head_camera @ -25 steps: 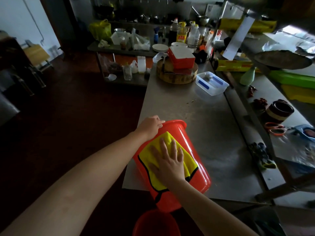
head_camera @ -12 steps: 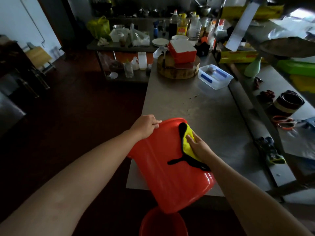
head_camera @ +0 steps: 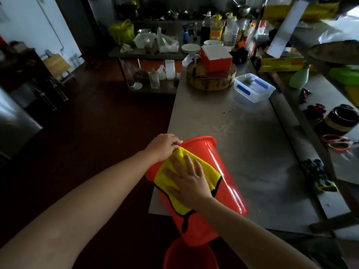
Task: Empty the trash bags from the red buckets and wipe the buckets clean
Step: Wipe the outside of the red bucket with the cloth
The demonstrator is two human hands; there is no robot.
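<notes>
We see a red bucket [head_camera: 223,171] lying tilted on its side at the near left corner of the steel counter [head_camera: 242,133], partly overhanging the edge. We cannot see into it from here. Its long axis runs from the rim, which points away from us and sits up on the counter, to the base, which points toward us and down, hanging over a second red bucket [head_camera: 189,255] on the floor below; what that one holds we cannot tell. Farther along the counter a clear plastic tub [head_camera: 253,87] holds something pale and blurred, and a red box [head_camera: 215,58] rests on a round chopping block [head_camera: 211,78].

Our left hand [head_camera: 162,146] grips the bucket's rim, fingers curled shut over the edge. Our right hand [head_camera: 187,180] lies flat with fingers spread apart, pressing a yellow cloth [head_camera: 206,171] with black trim against the bucket's upturned outer wall. The cloth drapes over the wall, one black-edged corner trailing toward the base
</notes>
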